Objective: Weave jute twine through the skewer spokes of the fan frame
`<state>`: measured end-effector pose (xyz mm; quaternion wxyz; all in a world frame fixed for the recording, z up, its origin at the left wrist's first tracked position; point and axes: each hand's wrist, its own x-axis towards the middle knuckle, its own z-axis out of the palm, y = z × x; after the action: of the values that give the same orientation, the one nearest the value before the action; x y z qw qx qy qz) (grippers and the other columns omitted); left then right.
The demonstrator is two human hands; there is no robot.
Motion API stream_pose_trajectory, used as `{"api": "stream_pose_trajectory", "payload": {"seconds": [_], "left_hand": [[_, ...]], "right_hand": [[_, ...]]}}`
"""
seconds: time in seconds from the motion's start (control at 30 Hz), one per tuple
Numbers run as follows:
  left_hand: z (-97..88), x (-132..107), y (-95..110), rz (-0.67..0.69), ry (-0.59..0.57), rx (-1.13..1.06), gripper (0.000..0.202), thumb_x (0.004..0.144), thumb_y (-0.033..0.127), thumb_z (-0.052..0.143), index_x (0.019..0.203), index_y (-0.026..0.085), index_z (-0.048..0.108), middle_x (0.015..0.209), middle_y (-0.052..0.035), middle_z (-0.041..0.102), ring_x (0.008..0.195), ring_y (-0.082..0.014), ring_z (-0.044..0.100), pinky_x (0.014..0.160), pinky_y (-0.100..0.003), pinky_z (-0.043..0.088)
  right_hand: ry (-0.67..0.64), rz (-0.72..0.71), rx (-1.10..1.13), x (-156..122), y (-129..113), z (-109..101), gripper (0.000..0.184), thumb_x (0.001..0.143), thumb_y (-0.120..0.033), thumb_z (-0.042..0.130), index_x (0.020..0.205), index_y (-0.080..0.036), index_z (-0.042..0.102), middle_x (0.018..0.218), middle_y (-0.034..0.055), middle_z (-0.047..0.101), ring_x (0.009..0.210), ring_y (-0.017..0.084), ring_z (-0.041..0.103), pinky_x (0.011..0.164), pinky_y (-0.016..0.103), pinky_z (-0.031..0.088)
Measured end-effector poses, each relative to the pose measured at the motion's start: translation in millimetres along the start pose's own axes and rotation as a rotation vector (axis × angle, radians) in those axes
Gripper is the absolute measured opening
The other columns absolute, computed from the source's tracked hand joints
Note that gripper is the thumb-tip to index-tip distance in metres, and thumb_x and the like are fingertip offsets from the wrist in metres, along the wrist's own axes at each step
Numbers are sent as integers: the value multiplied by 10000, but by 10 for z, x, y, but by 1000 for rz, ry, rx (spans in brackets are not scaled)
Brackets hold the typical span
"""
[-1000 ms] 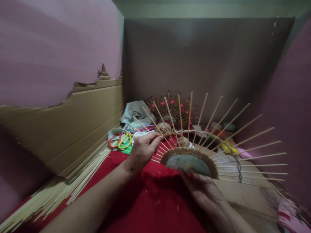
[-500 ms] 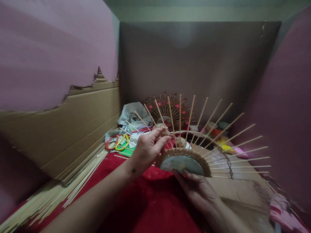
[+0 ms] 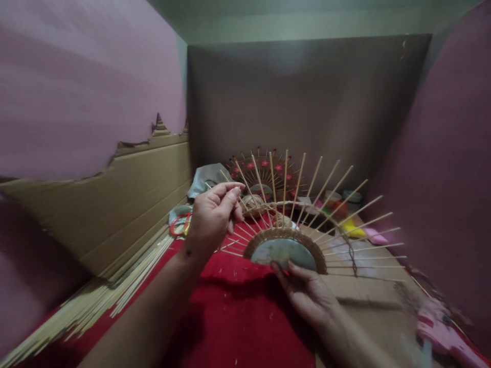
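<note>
A half-round woven fan frame stands in front of me, with a pale half-disc [image 3: 282, 250], a brown woven rim [image 3: 264, 236] and long thin sticks [image 3: 287, 179] spreading outward. Twine [image 3: 347, 240] is woven in an arc across the sticks on the right and top, running toward my left hand. My left hand [image 3: 213, 217] is closed in a pinch among the left sticks, seemingly on the twine; its fingertips partly hide it. My right hand [image 3: 310, 294] grips the lower edge of the half-disc, thumb and fingers around it.
A finished fan with pink flowers [image 3: 264, 163] stands behind. Twine balls [image 3: 253, 203], scissors [image 3: 178, 225] and a grey cloth [image 3: 207, 176] lie beyond the frame. Loose sticks [image 3: 95, 306] are at left on red cloth [image 3: 245, 322]. A pink glue gun [image 3: 437, 324] lies right. Cardboard [image 3: 153, 168] lines the left wall.
My left hand has moved left and slightly up, away from the woven arc, still pinched. The frame has shifted a little left in view, with my right hand still holding it.
</note>
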<state>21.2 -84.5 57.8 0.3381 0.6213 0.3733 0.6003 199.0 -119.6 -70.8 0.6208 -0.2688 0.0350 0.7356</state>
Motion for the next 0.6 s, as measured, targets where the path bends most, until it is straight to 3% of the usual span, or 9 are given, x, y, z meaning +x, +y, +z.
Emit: {"api": "stream_pose_trajectory", "payload": {"seconds": [0.13, 0.3, 0.43, 0.5, 0.6], "left_hand": [[29, -18, -61, 19, -28, 40, 223, 819, 280, 499, 976, 148, 586, 454, 51, 528, 286, -37, 382, 296, -154, 285], [145, 12, -74, -77, -260, 134, 309, 796, 307, 522, 1060, 150, 560, 444, 57, 528, 281, -59, 419, 284, -161, 312], [223, 83, -106, -185, -418, 144, 216, 808, 321, 486, 772, 134, 589, 430, 32, 530, 281, -68, 452, 278, -161, 299], [242, 107, -146, -196, -419, 120, 239, 799, 325, 497, 664, 136, 556, 437, 23, 538, 286, -65, 458, 283, -159, 294], [249, 105, -202, -199, -377, 97, 242, 783, 335, 519, 645, 139, 551, 437, 25, 543, 292, -69, 458, 293, -167, 312]], "right_hand": [[19, 0, -30, -12, 7, -1, 230, 583, 103, 556, 722, -81, 554, 830, 84, 616, 837, 209, 627, 773, 353, 549], [-37, 4, -61, -33, 11, 12, 230, 538, 106, 589, 676, -75, 561, 810, 93, 623, 845, 223, 635, 802, 348, 536], [-99, 15, -92, -26, 23, 4, 223, 522, 99, 603, 658, -74, 569, 772, 93, 633, 834, 220, 641, 829, 332, 519], [-125, 0, -110, -33, 34, 7, 205, 537, 81, 615, 649, -84, 565, 747, 81, 636, 813, 199, 646, 842, 321, 506], [-224, 59, -224, -86, 53, 25, 138, 628, -55, 650, 743, -86, 582, 779, 81, 654, 808, 179, 651, 841, 311, 491]]}}
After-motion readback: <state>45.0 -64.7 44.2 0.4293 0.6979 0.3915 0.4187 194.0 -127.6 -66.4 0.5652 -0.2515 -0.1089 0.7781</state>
